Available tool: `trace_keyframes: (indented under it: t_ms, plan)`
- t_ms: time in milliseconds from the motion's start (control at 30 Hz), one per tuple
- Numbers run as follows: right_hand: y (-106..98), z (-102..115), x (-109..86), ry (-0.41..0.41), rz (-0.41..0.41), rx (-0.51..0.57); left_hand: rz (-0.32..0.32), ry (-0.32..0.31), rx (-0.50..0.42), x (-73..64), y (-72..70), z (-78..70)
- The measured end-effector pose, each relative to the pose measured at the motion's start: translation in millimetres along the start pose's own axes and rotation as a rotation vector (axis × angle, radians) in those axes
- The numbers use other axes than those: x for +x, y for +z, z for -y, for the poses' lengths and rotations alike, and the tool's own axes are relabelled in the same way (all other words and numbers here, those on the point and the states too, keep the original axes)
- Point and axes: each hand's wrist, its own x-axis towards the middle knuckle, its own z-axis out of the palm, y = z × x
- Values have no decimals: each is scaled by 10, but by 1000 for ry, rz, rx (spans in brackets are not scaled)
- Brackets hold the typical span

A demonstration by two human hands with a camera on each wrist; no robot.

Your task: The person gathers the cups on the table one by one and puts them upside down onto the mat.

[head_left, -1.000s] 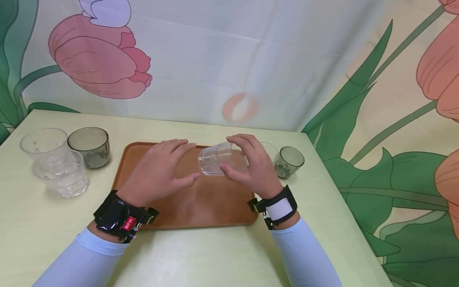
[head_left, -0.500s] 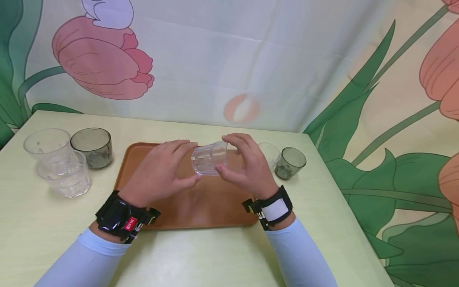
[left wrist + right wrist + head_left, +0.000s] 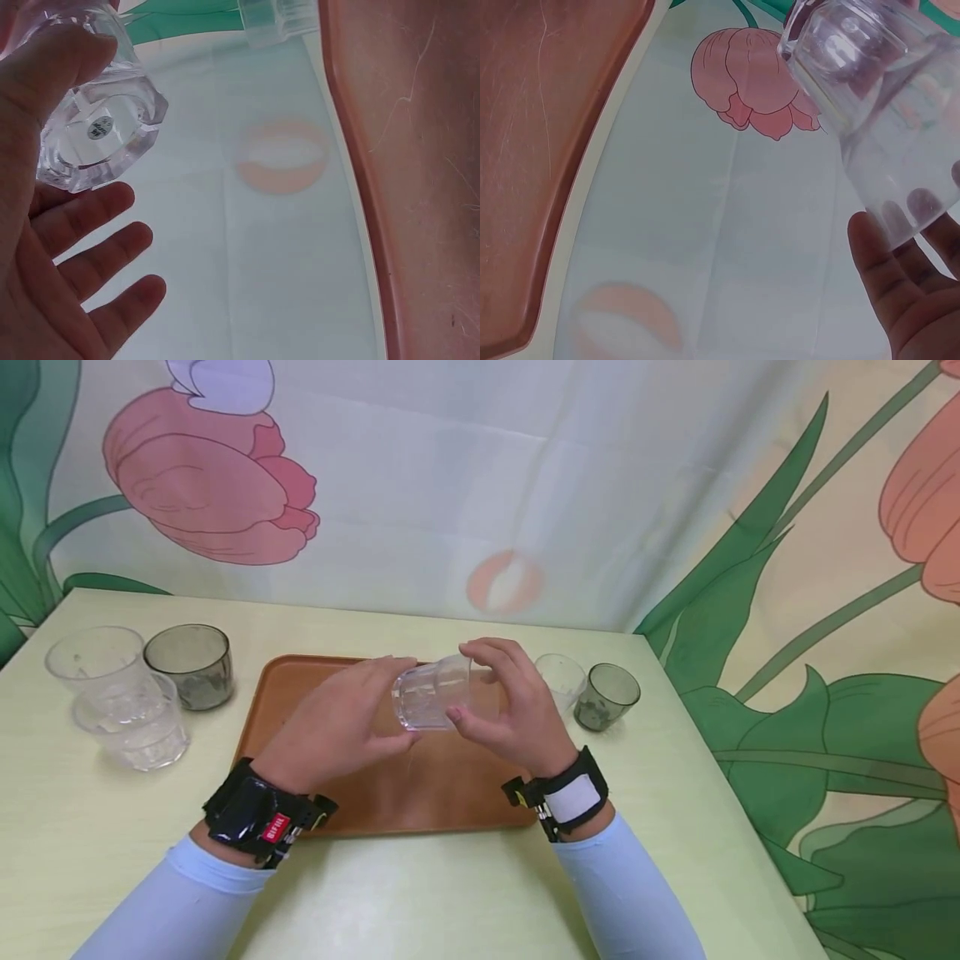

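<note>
A clear drinking glass (image 3: 431, 693) with a faceted base is held on its side above the brown tray (image 3: 420, 802). My right hand (image 3: 521, 718) grips it near the rim, thumb in front and fingers behind. My left hand (image 3: 337, 718) has thumb and fingers around the base end. In the left wrist view, the thumb (image 3: 67, 60) lies across the glass, and a small round sticker (image 3: 100, 127) shows on its base. The other left fingers (image 3: 112, 255) are spread below. The right wrist view shows right fingertips (image 3: 870, 232) at the rim.
At the left of the table stand a stack of clear glasses (image 3: 142, 727) and a grey-tinted glass (image 3: 191, 672). Another clear glass (image 3: 558, 677) and a smaller tinted glass (image 3: 607, 697) stand right of the tray. A floral cloth (image 3: 390, 485) hangs behind.
My right hand has brought the glass leftward to my left hand. The left thumb and fingers now meet its base. The glasses on the table have not moved.
</note>
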Motion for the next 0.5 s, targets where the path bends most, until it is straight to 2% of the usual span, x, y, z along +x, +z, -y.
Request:
trace_keyframes:
  t_ms: [200,500]
  plan:
    - [11,11,-8,-13,-3,57,32,14,-34,-15,-11,-6]
    - [-1,50,1,-10,2,112,-26,113,-99,-23,-80,20]
